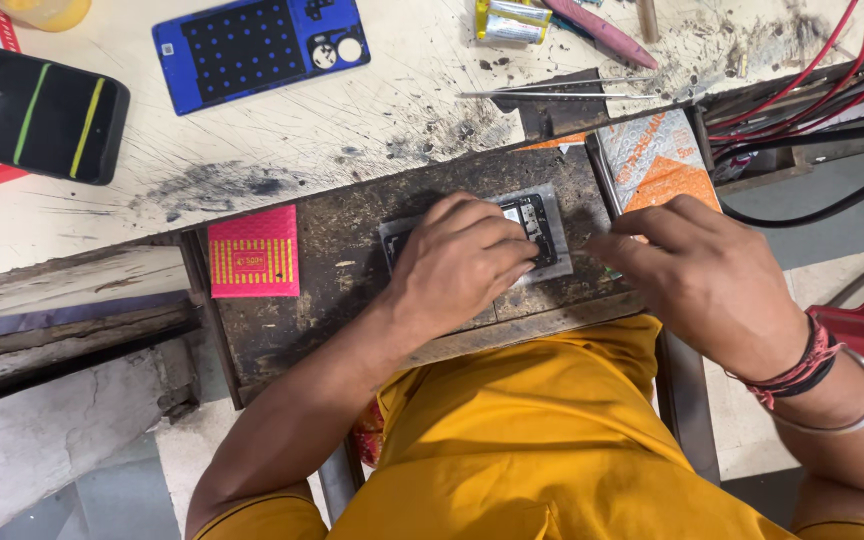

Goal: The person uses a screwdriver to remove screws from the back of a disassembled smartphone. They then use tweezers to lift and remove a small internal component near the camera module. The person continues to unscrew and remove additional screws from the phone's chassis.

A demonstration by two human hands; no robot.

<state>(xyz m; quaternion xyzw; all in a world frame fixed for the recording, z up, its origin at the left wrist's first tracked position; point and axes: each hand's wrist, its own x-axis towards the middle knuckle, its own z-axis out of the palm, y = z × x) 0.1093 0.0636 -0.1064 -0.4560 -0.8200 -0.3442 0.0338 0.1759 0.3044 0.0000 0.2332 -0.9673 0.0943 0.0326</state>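
Lying under left fingers [497, 235]: opened phone [542, 225].

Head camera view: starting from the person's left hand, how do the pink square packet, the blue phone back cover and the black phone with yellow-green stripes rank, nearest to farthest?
From the left hand, which rests on the opened phone:
1. Pink square packet, just to its left on the dark board.
2. Blue phone back cover, up on the pale tabletop.
3. Black phone with yellow-green stripes, far left edge.

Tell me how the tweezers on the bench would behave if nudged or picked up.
The tweezers look thin and metallic, so probably light and stiff, though the prongs likely flex when squeezed. Lying flat on the scuffed bench, they should slide rather than roll. The fine tips seem easy to bend.
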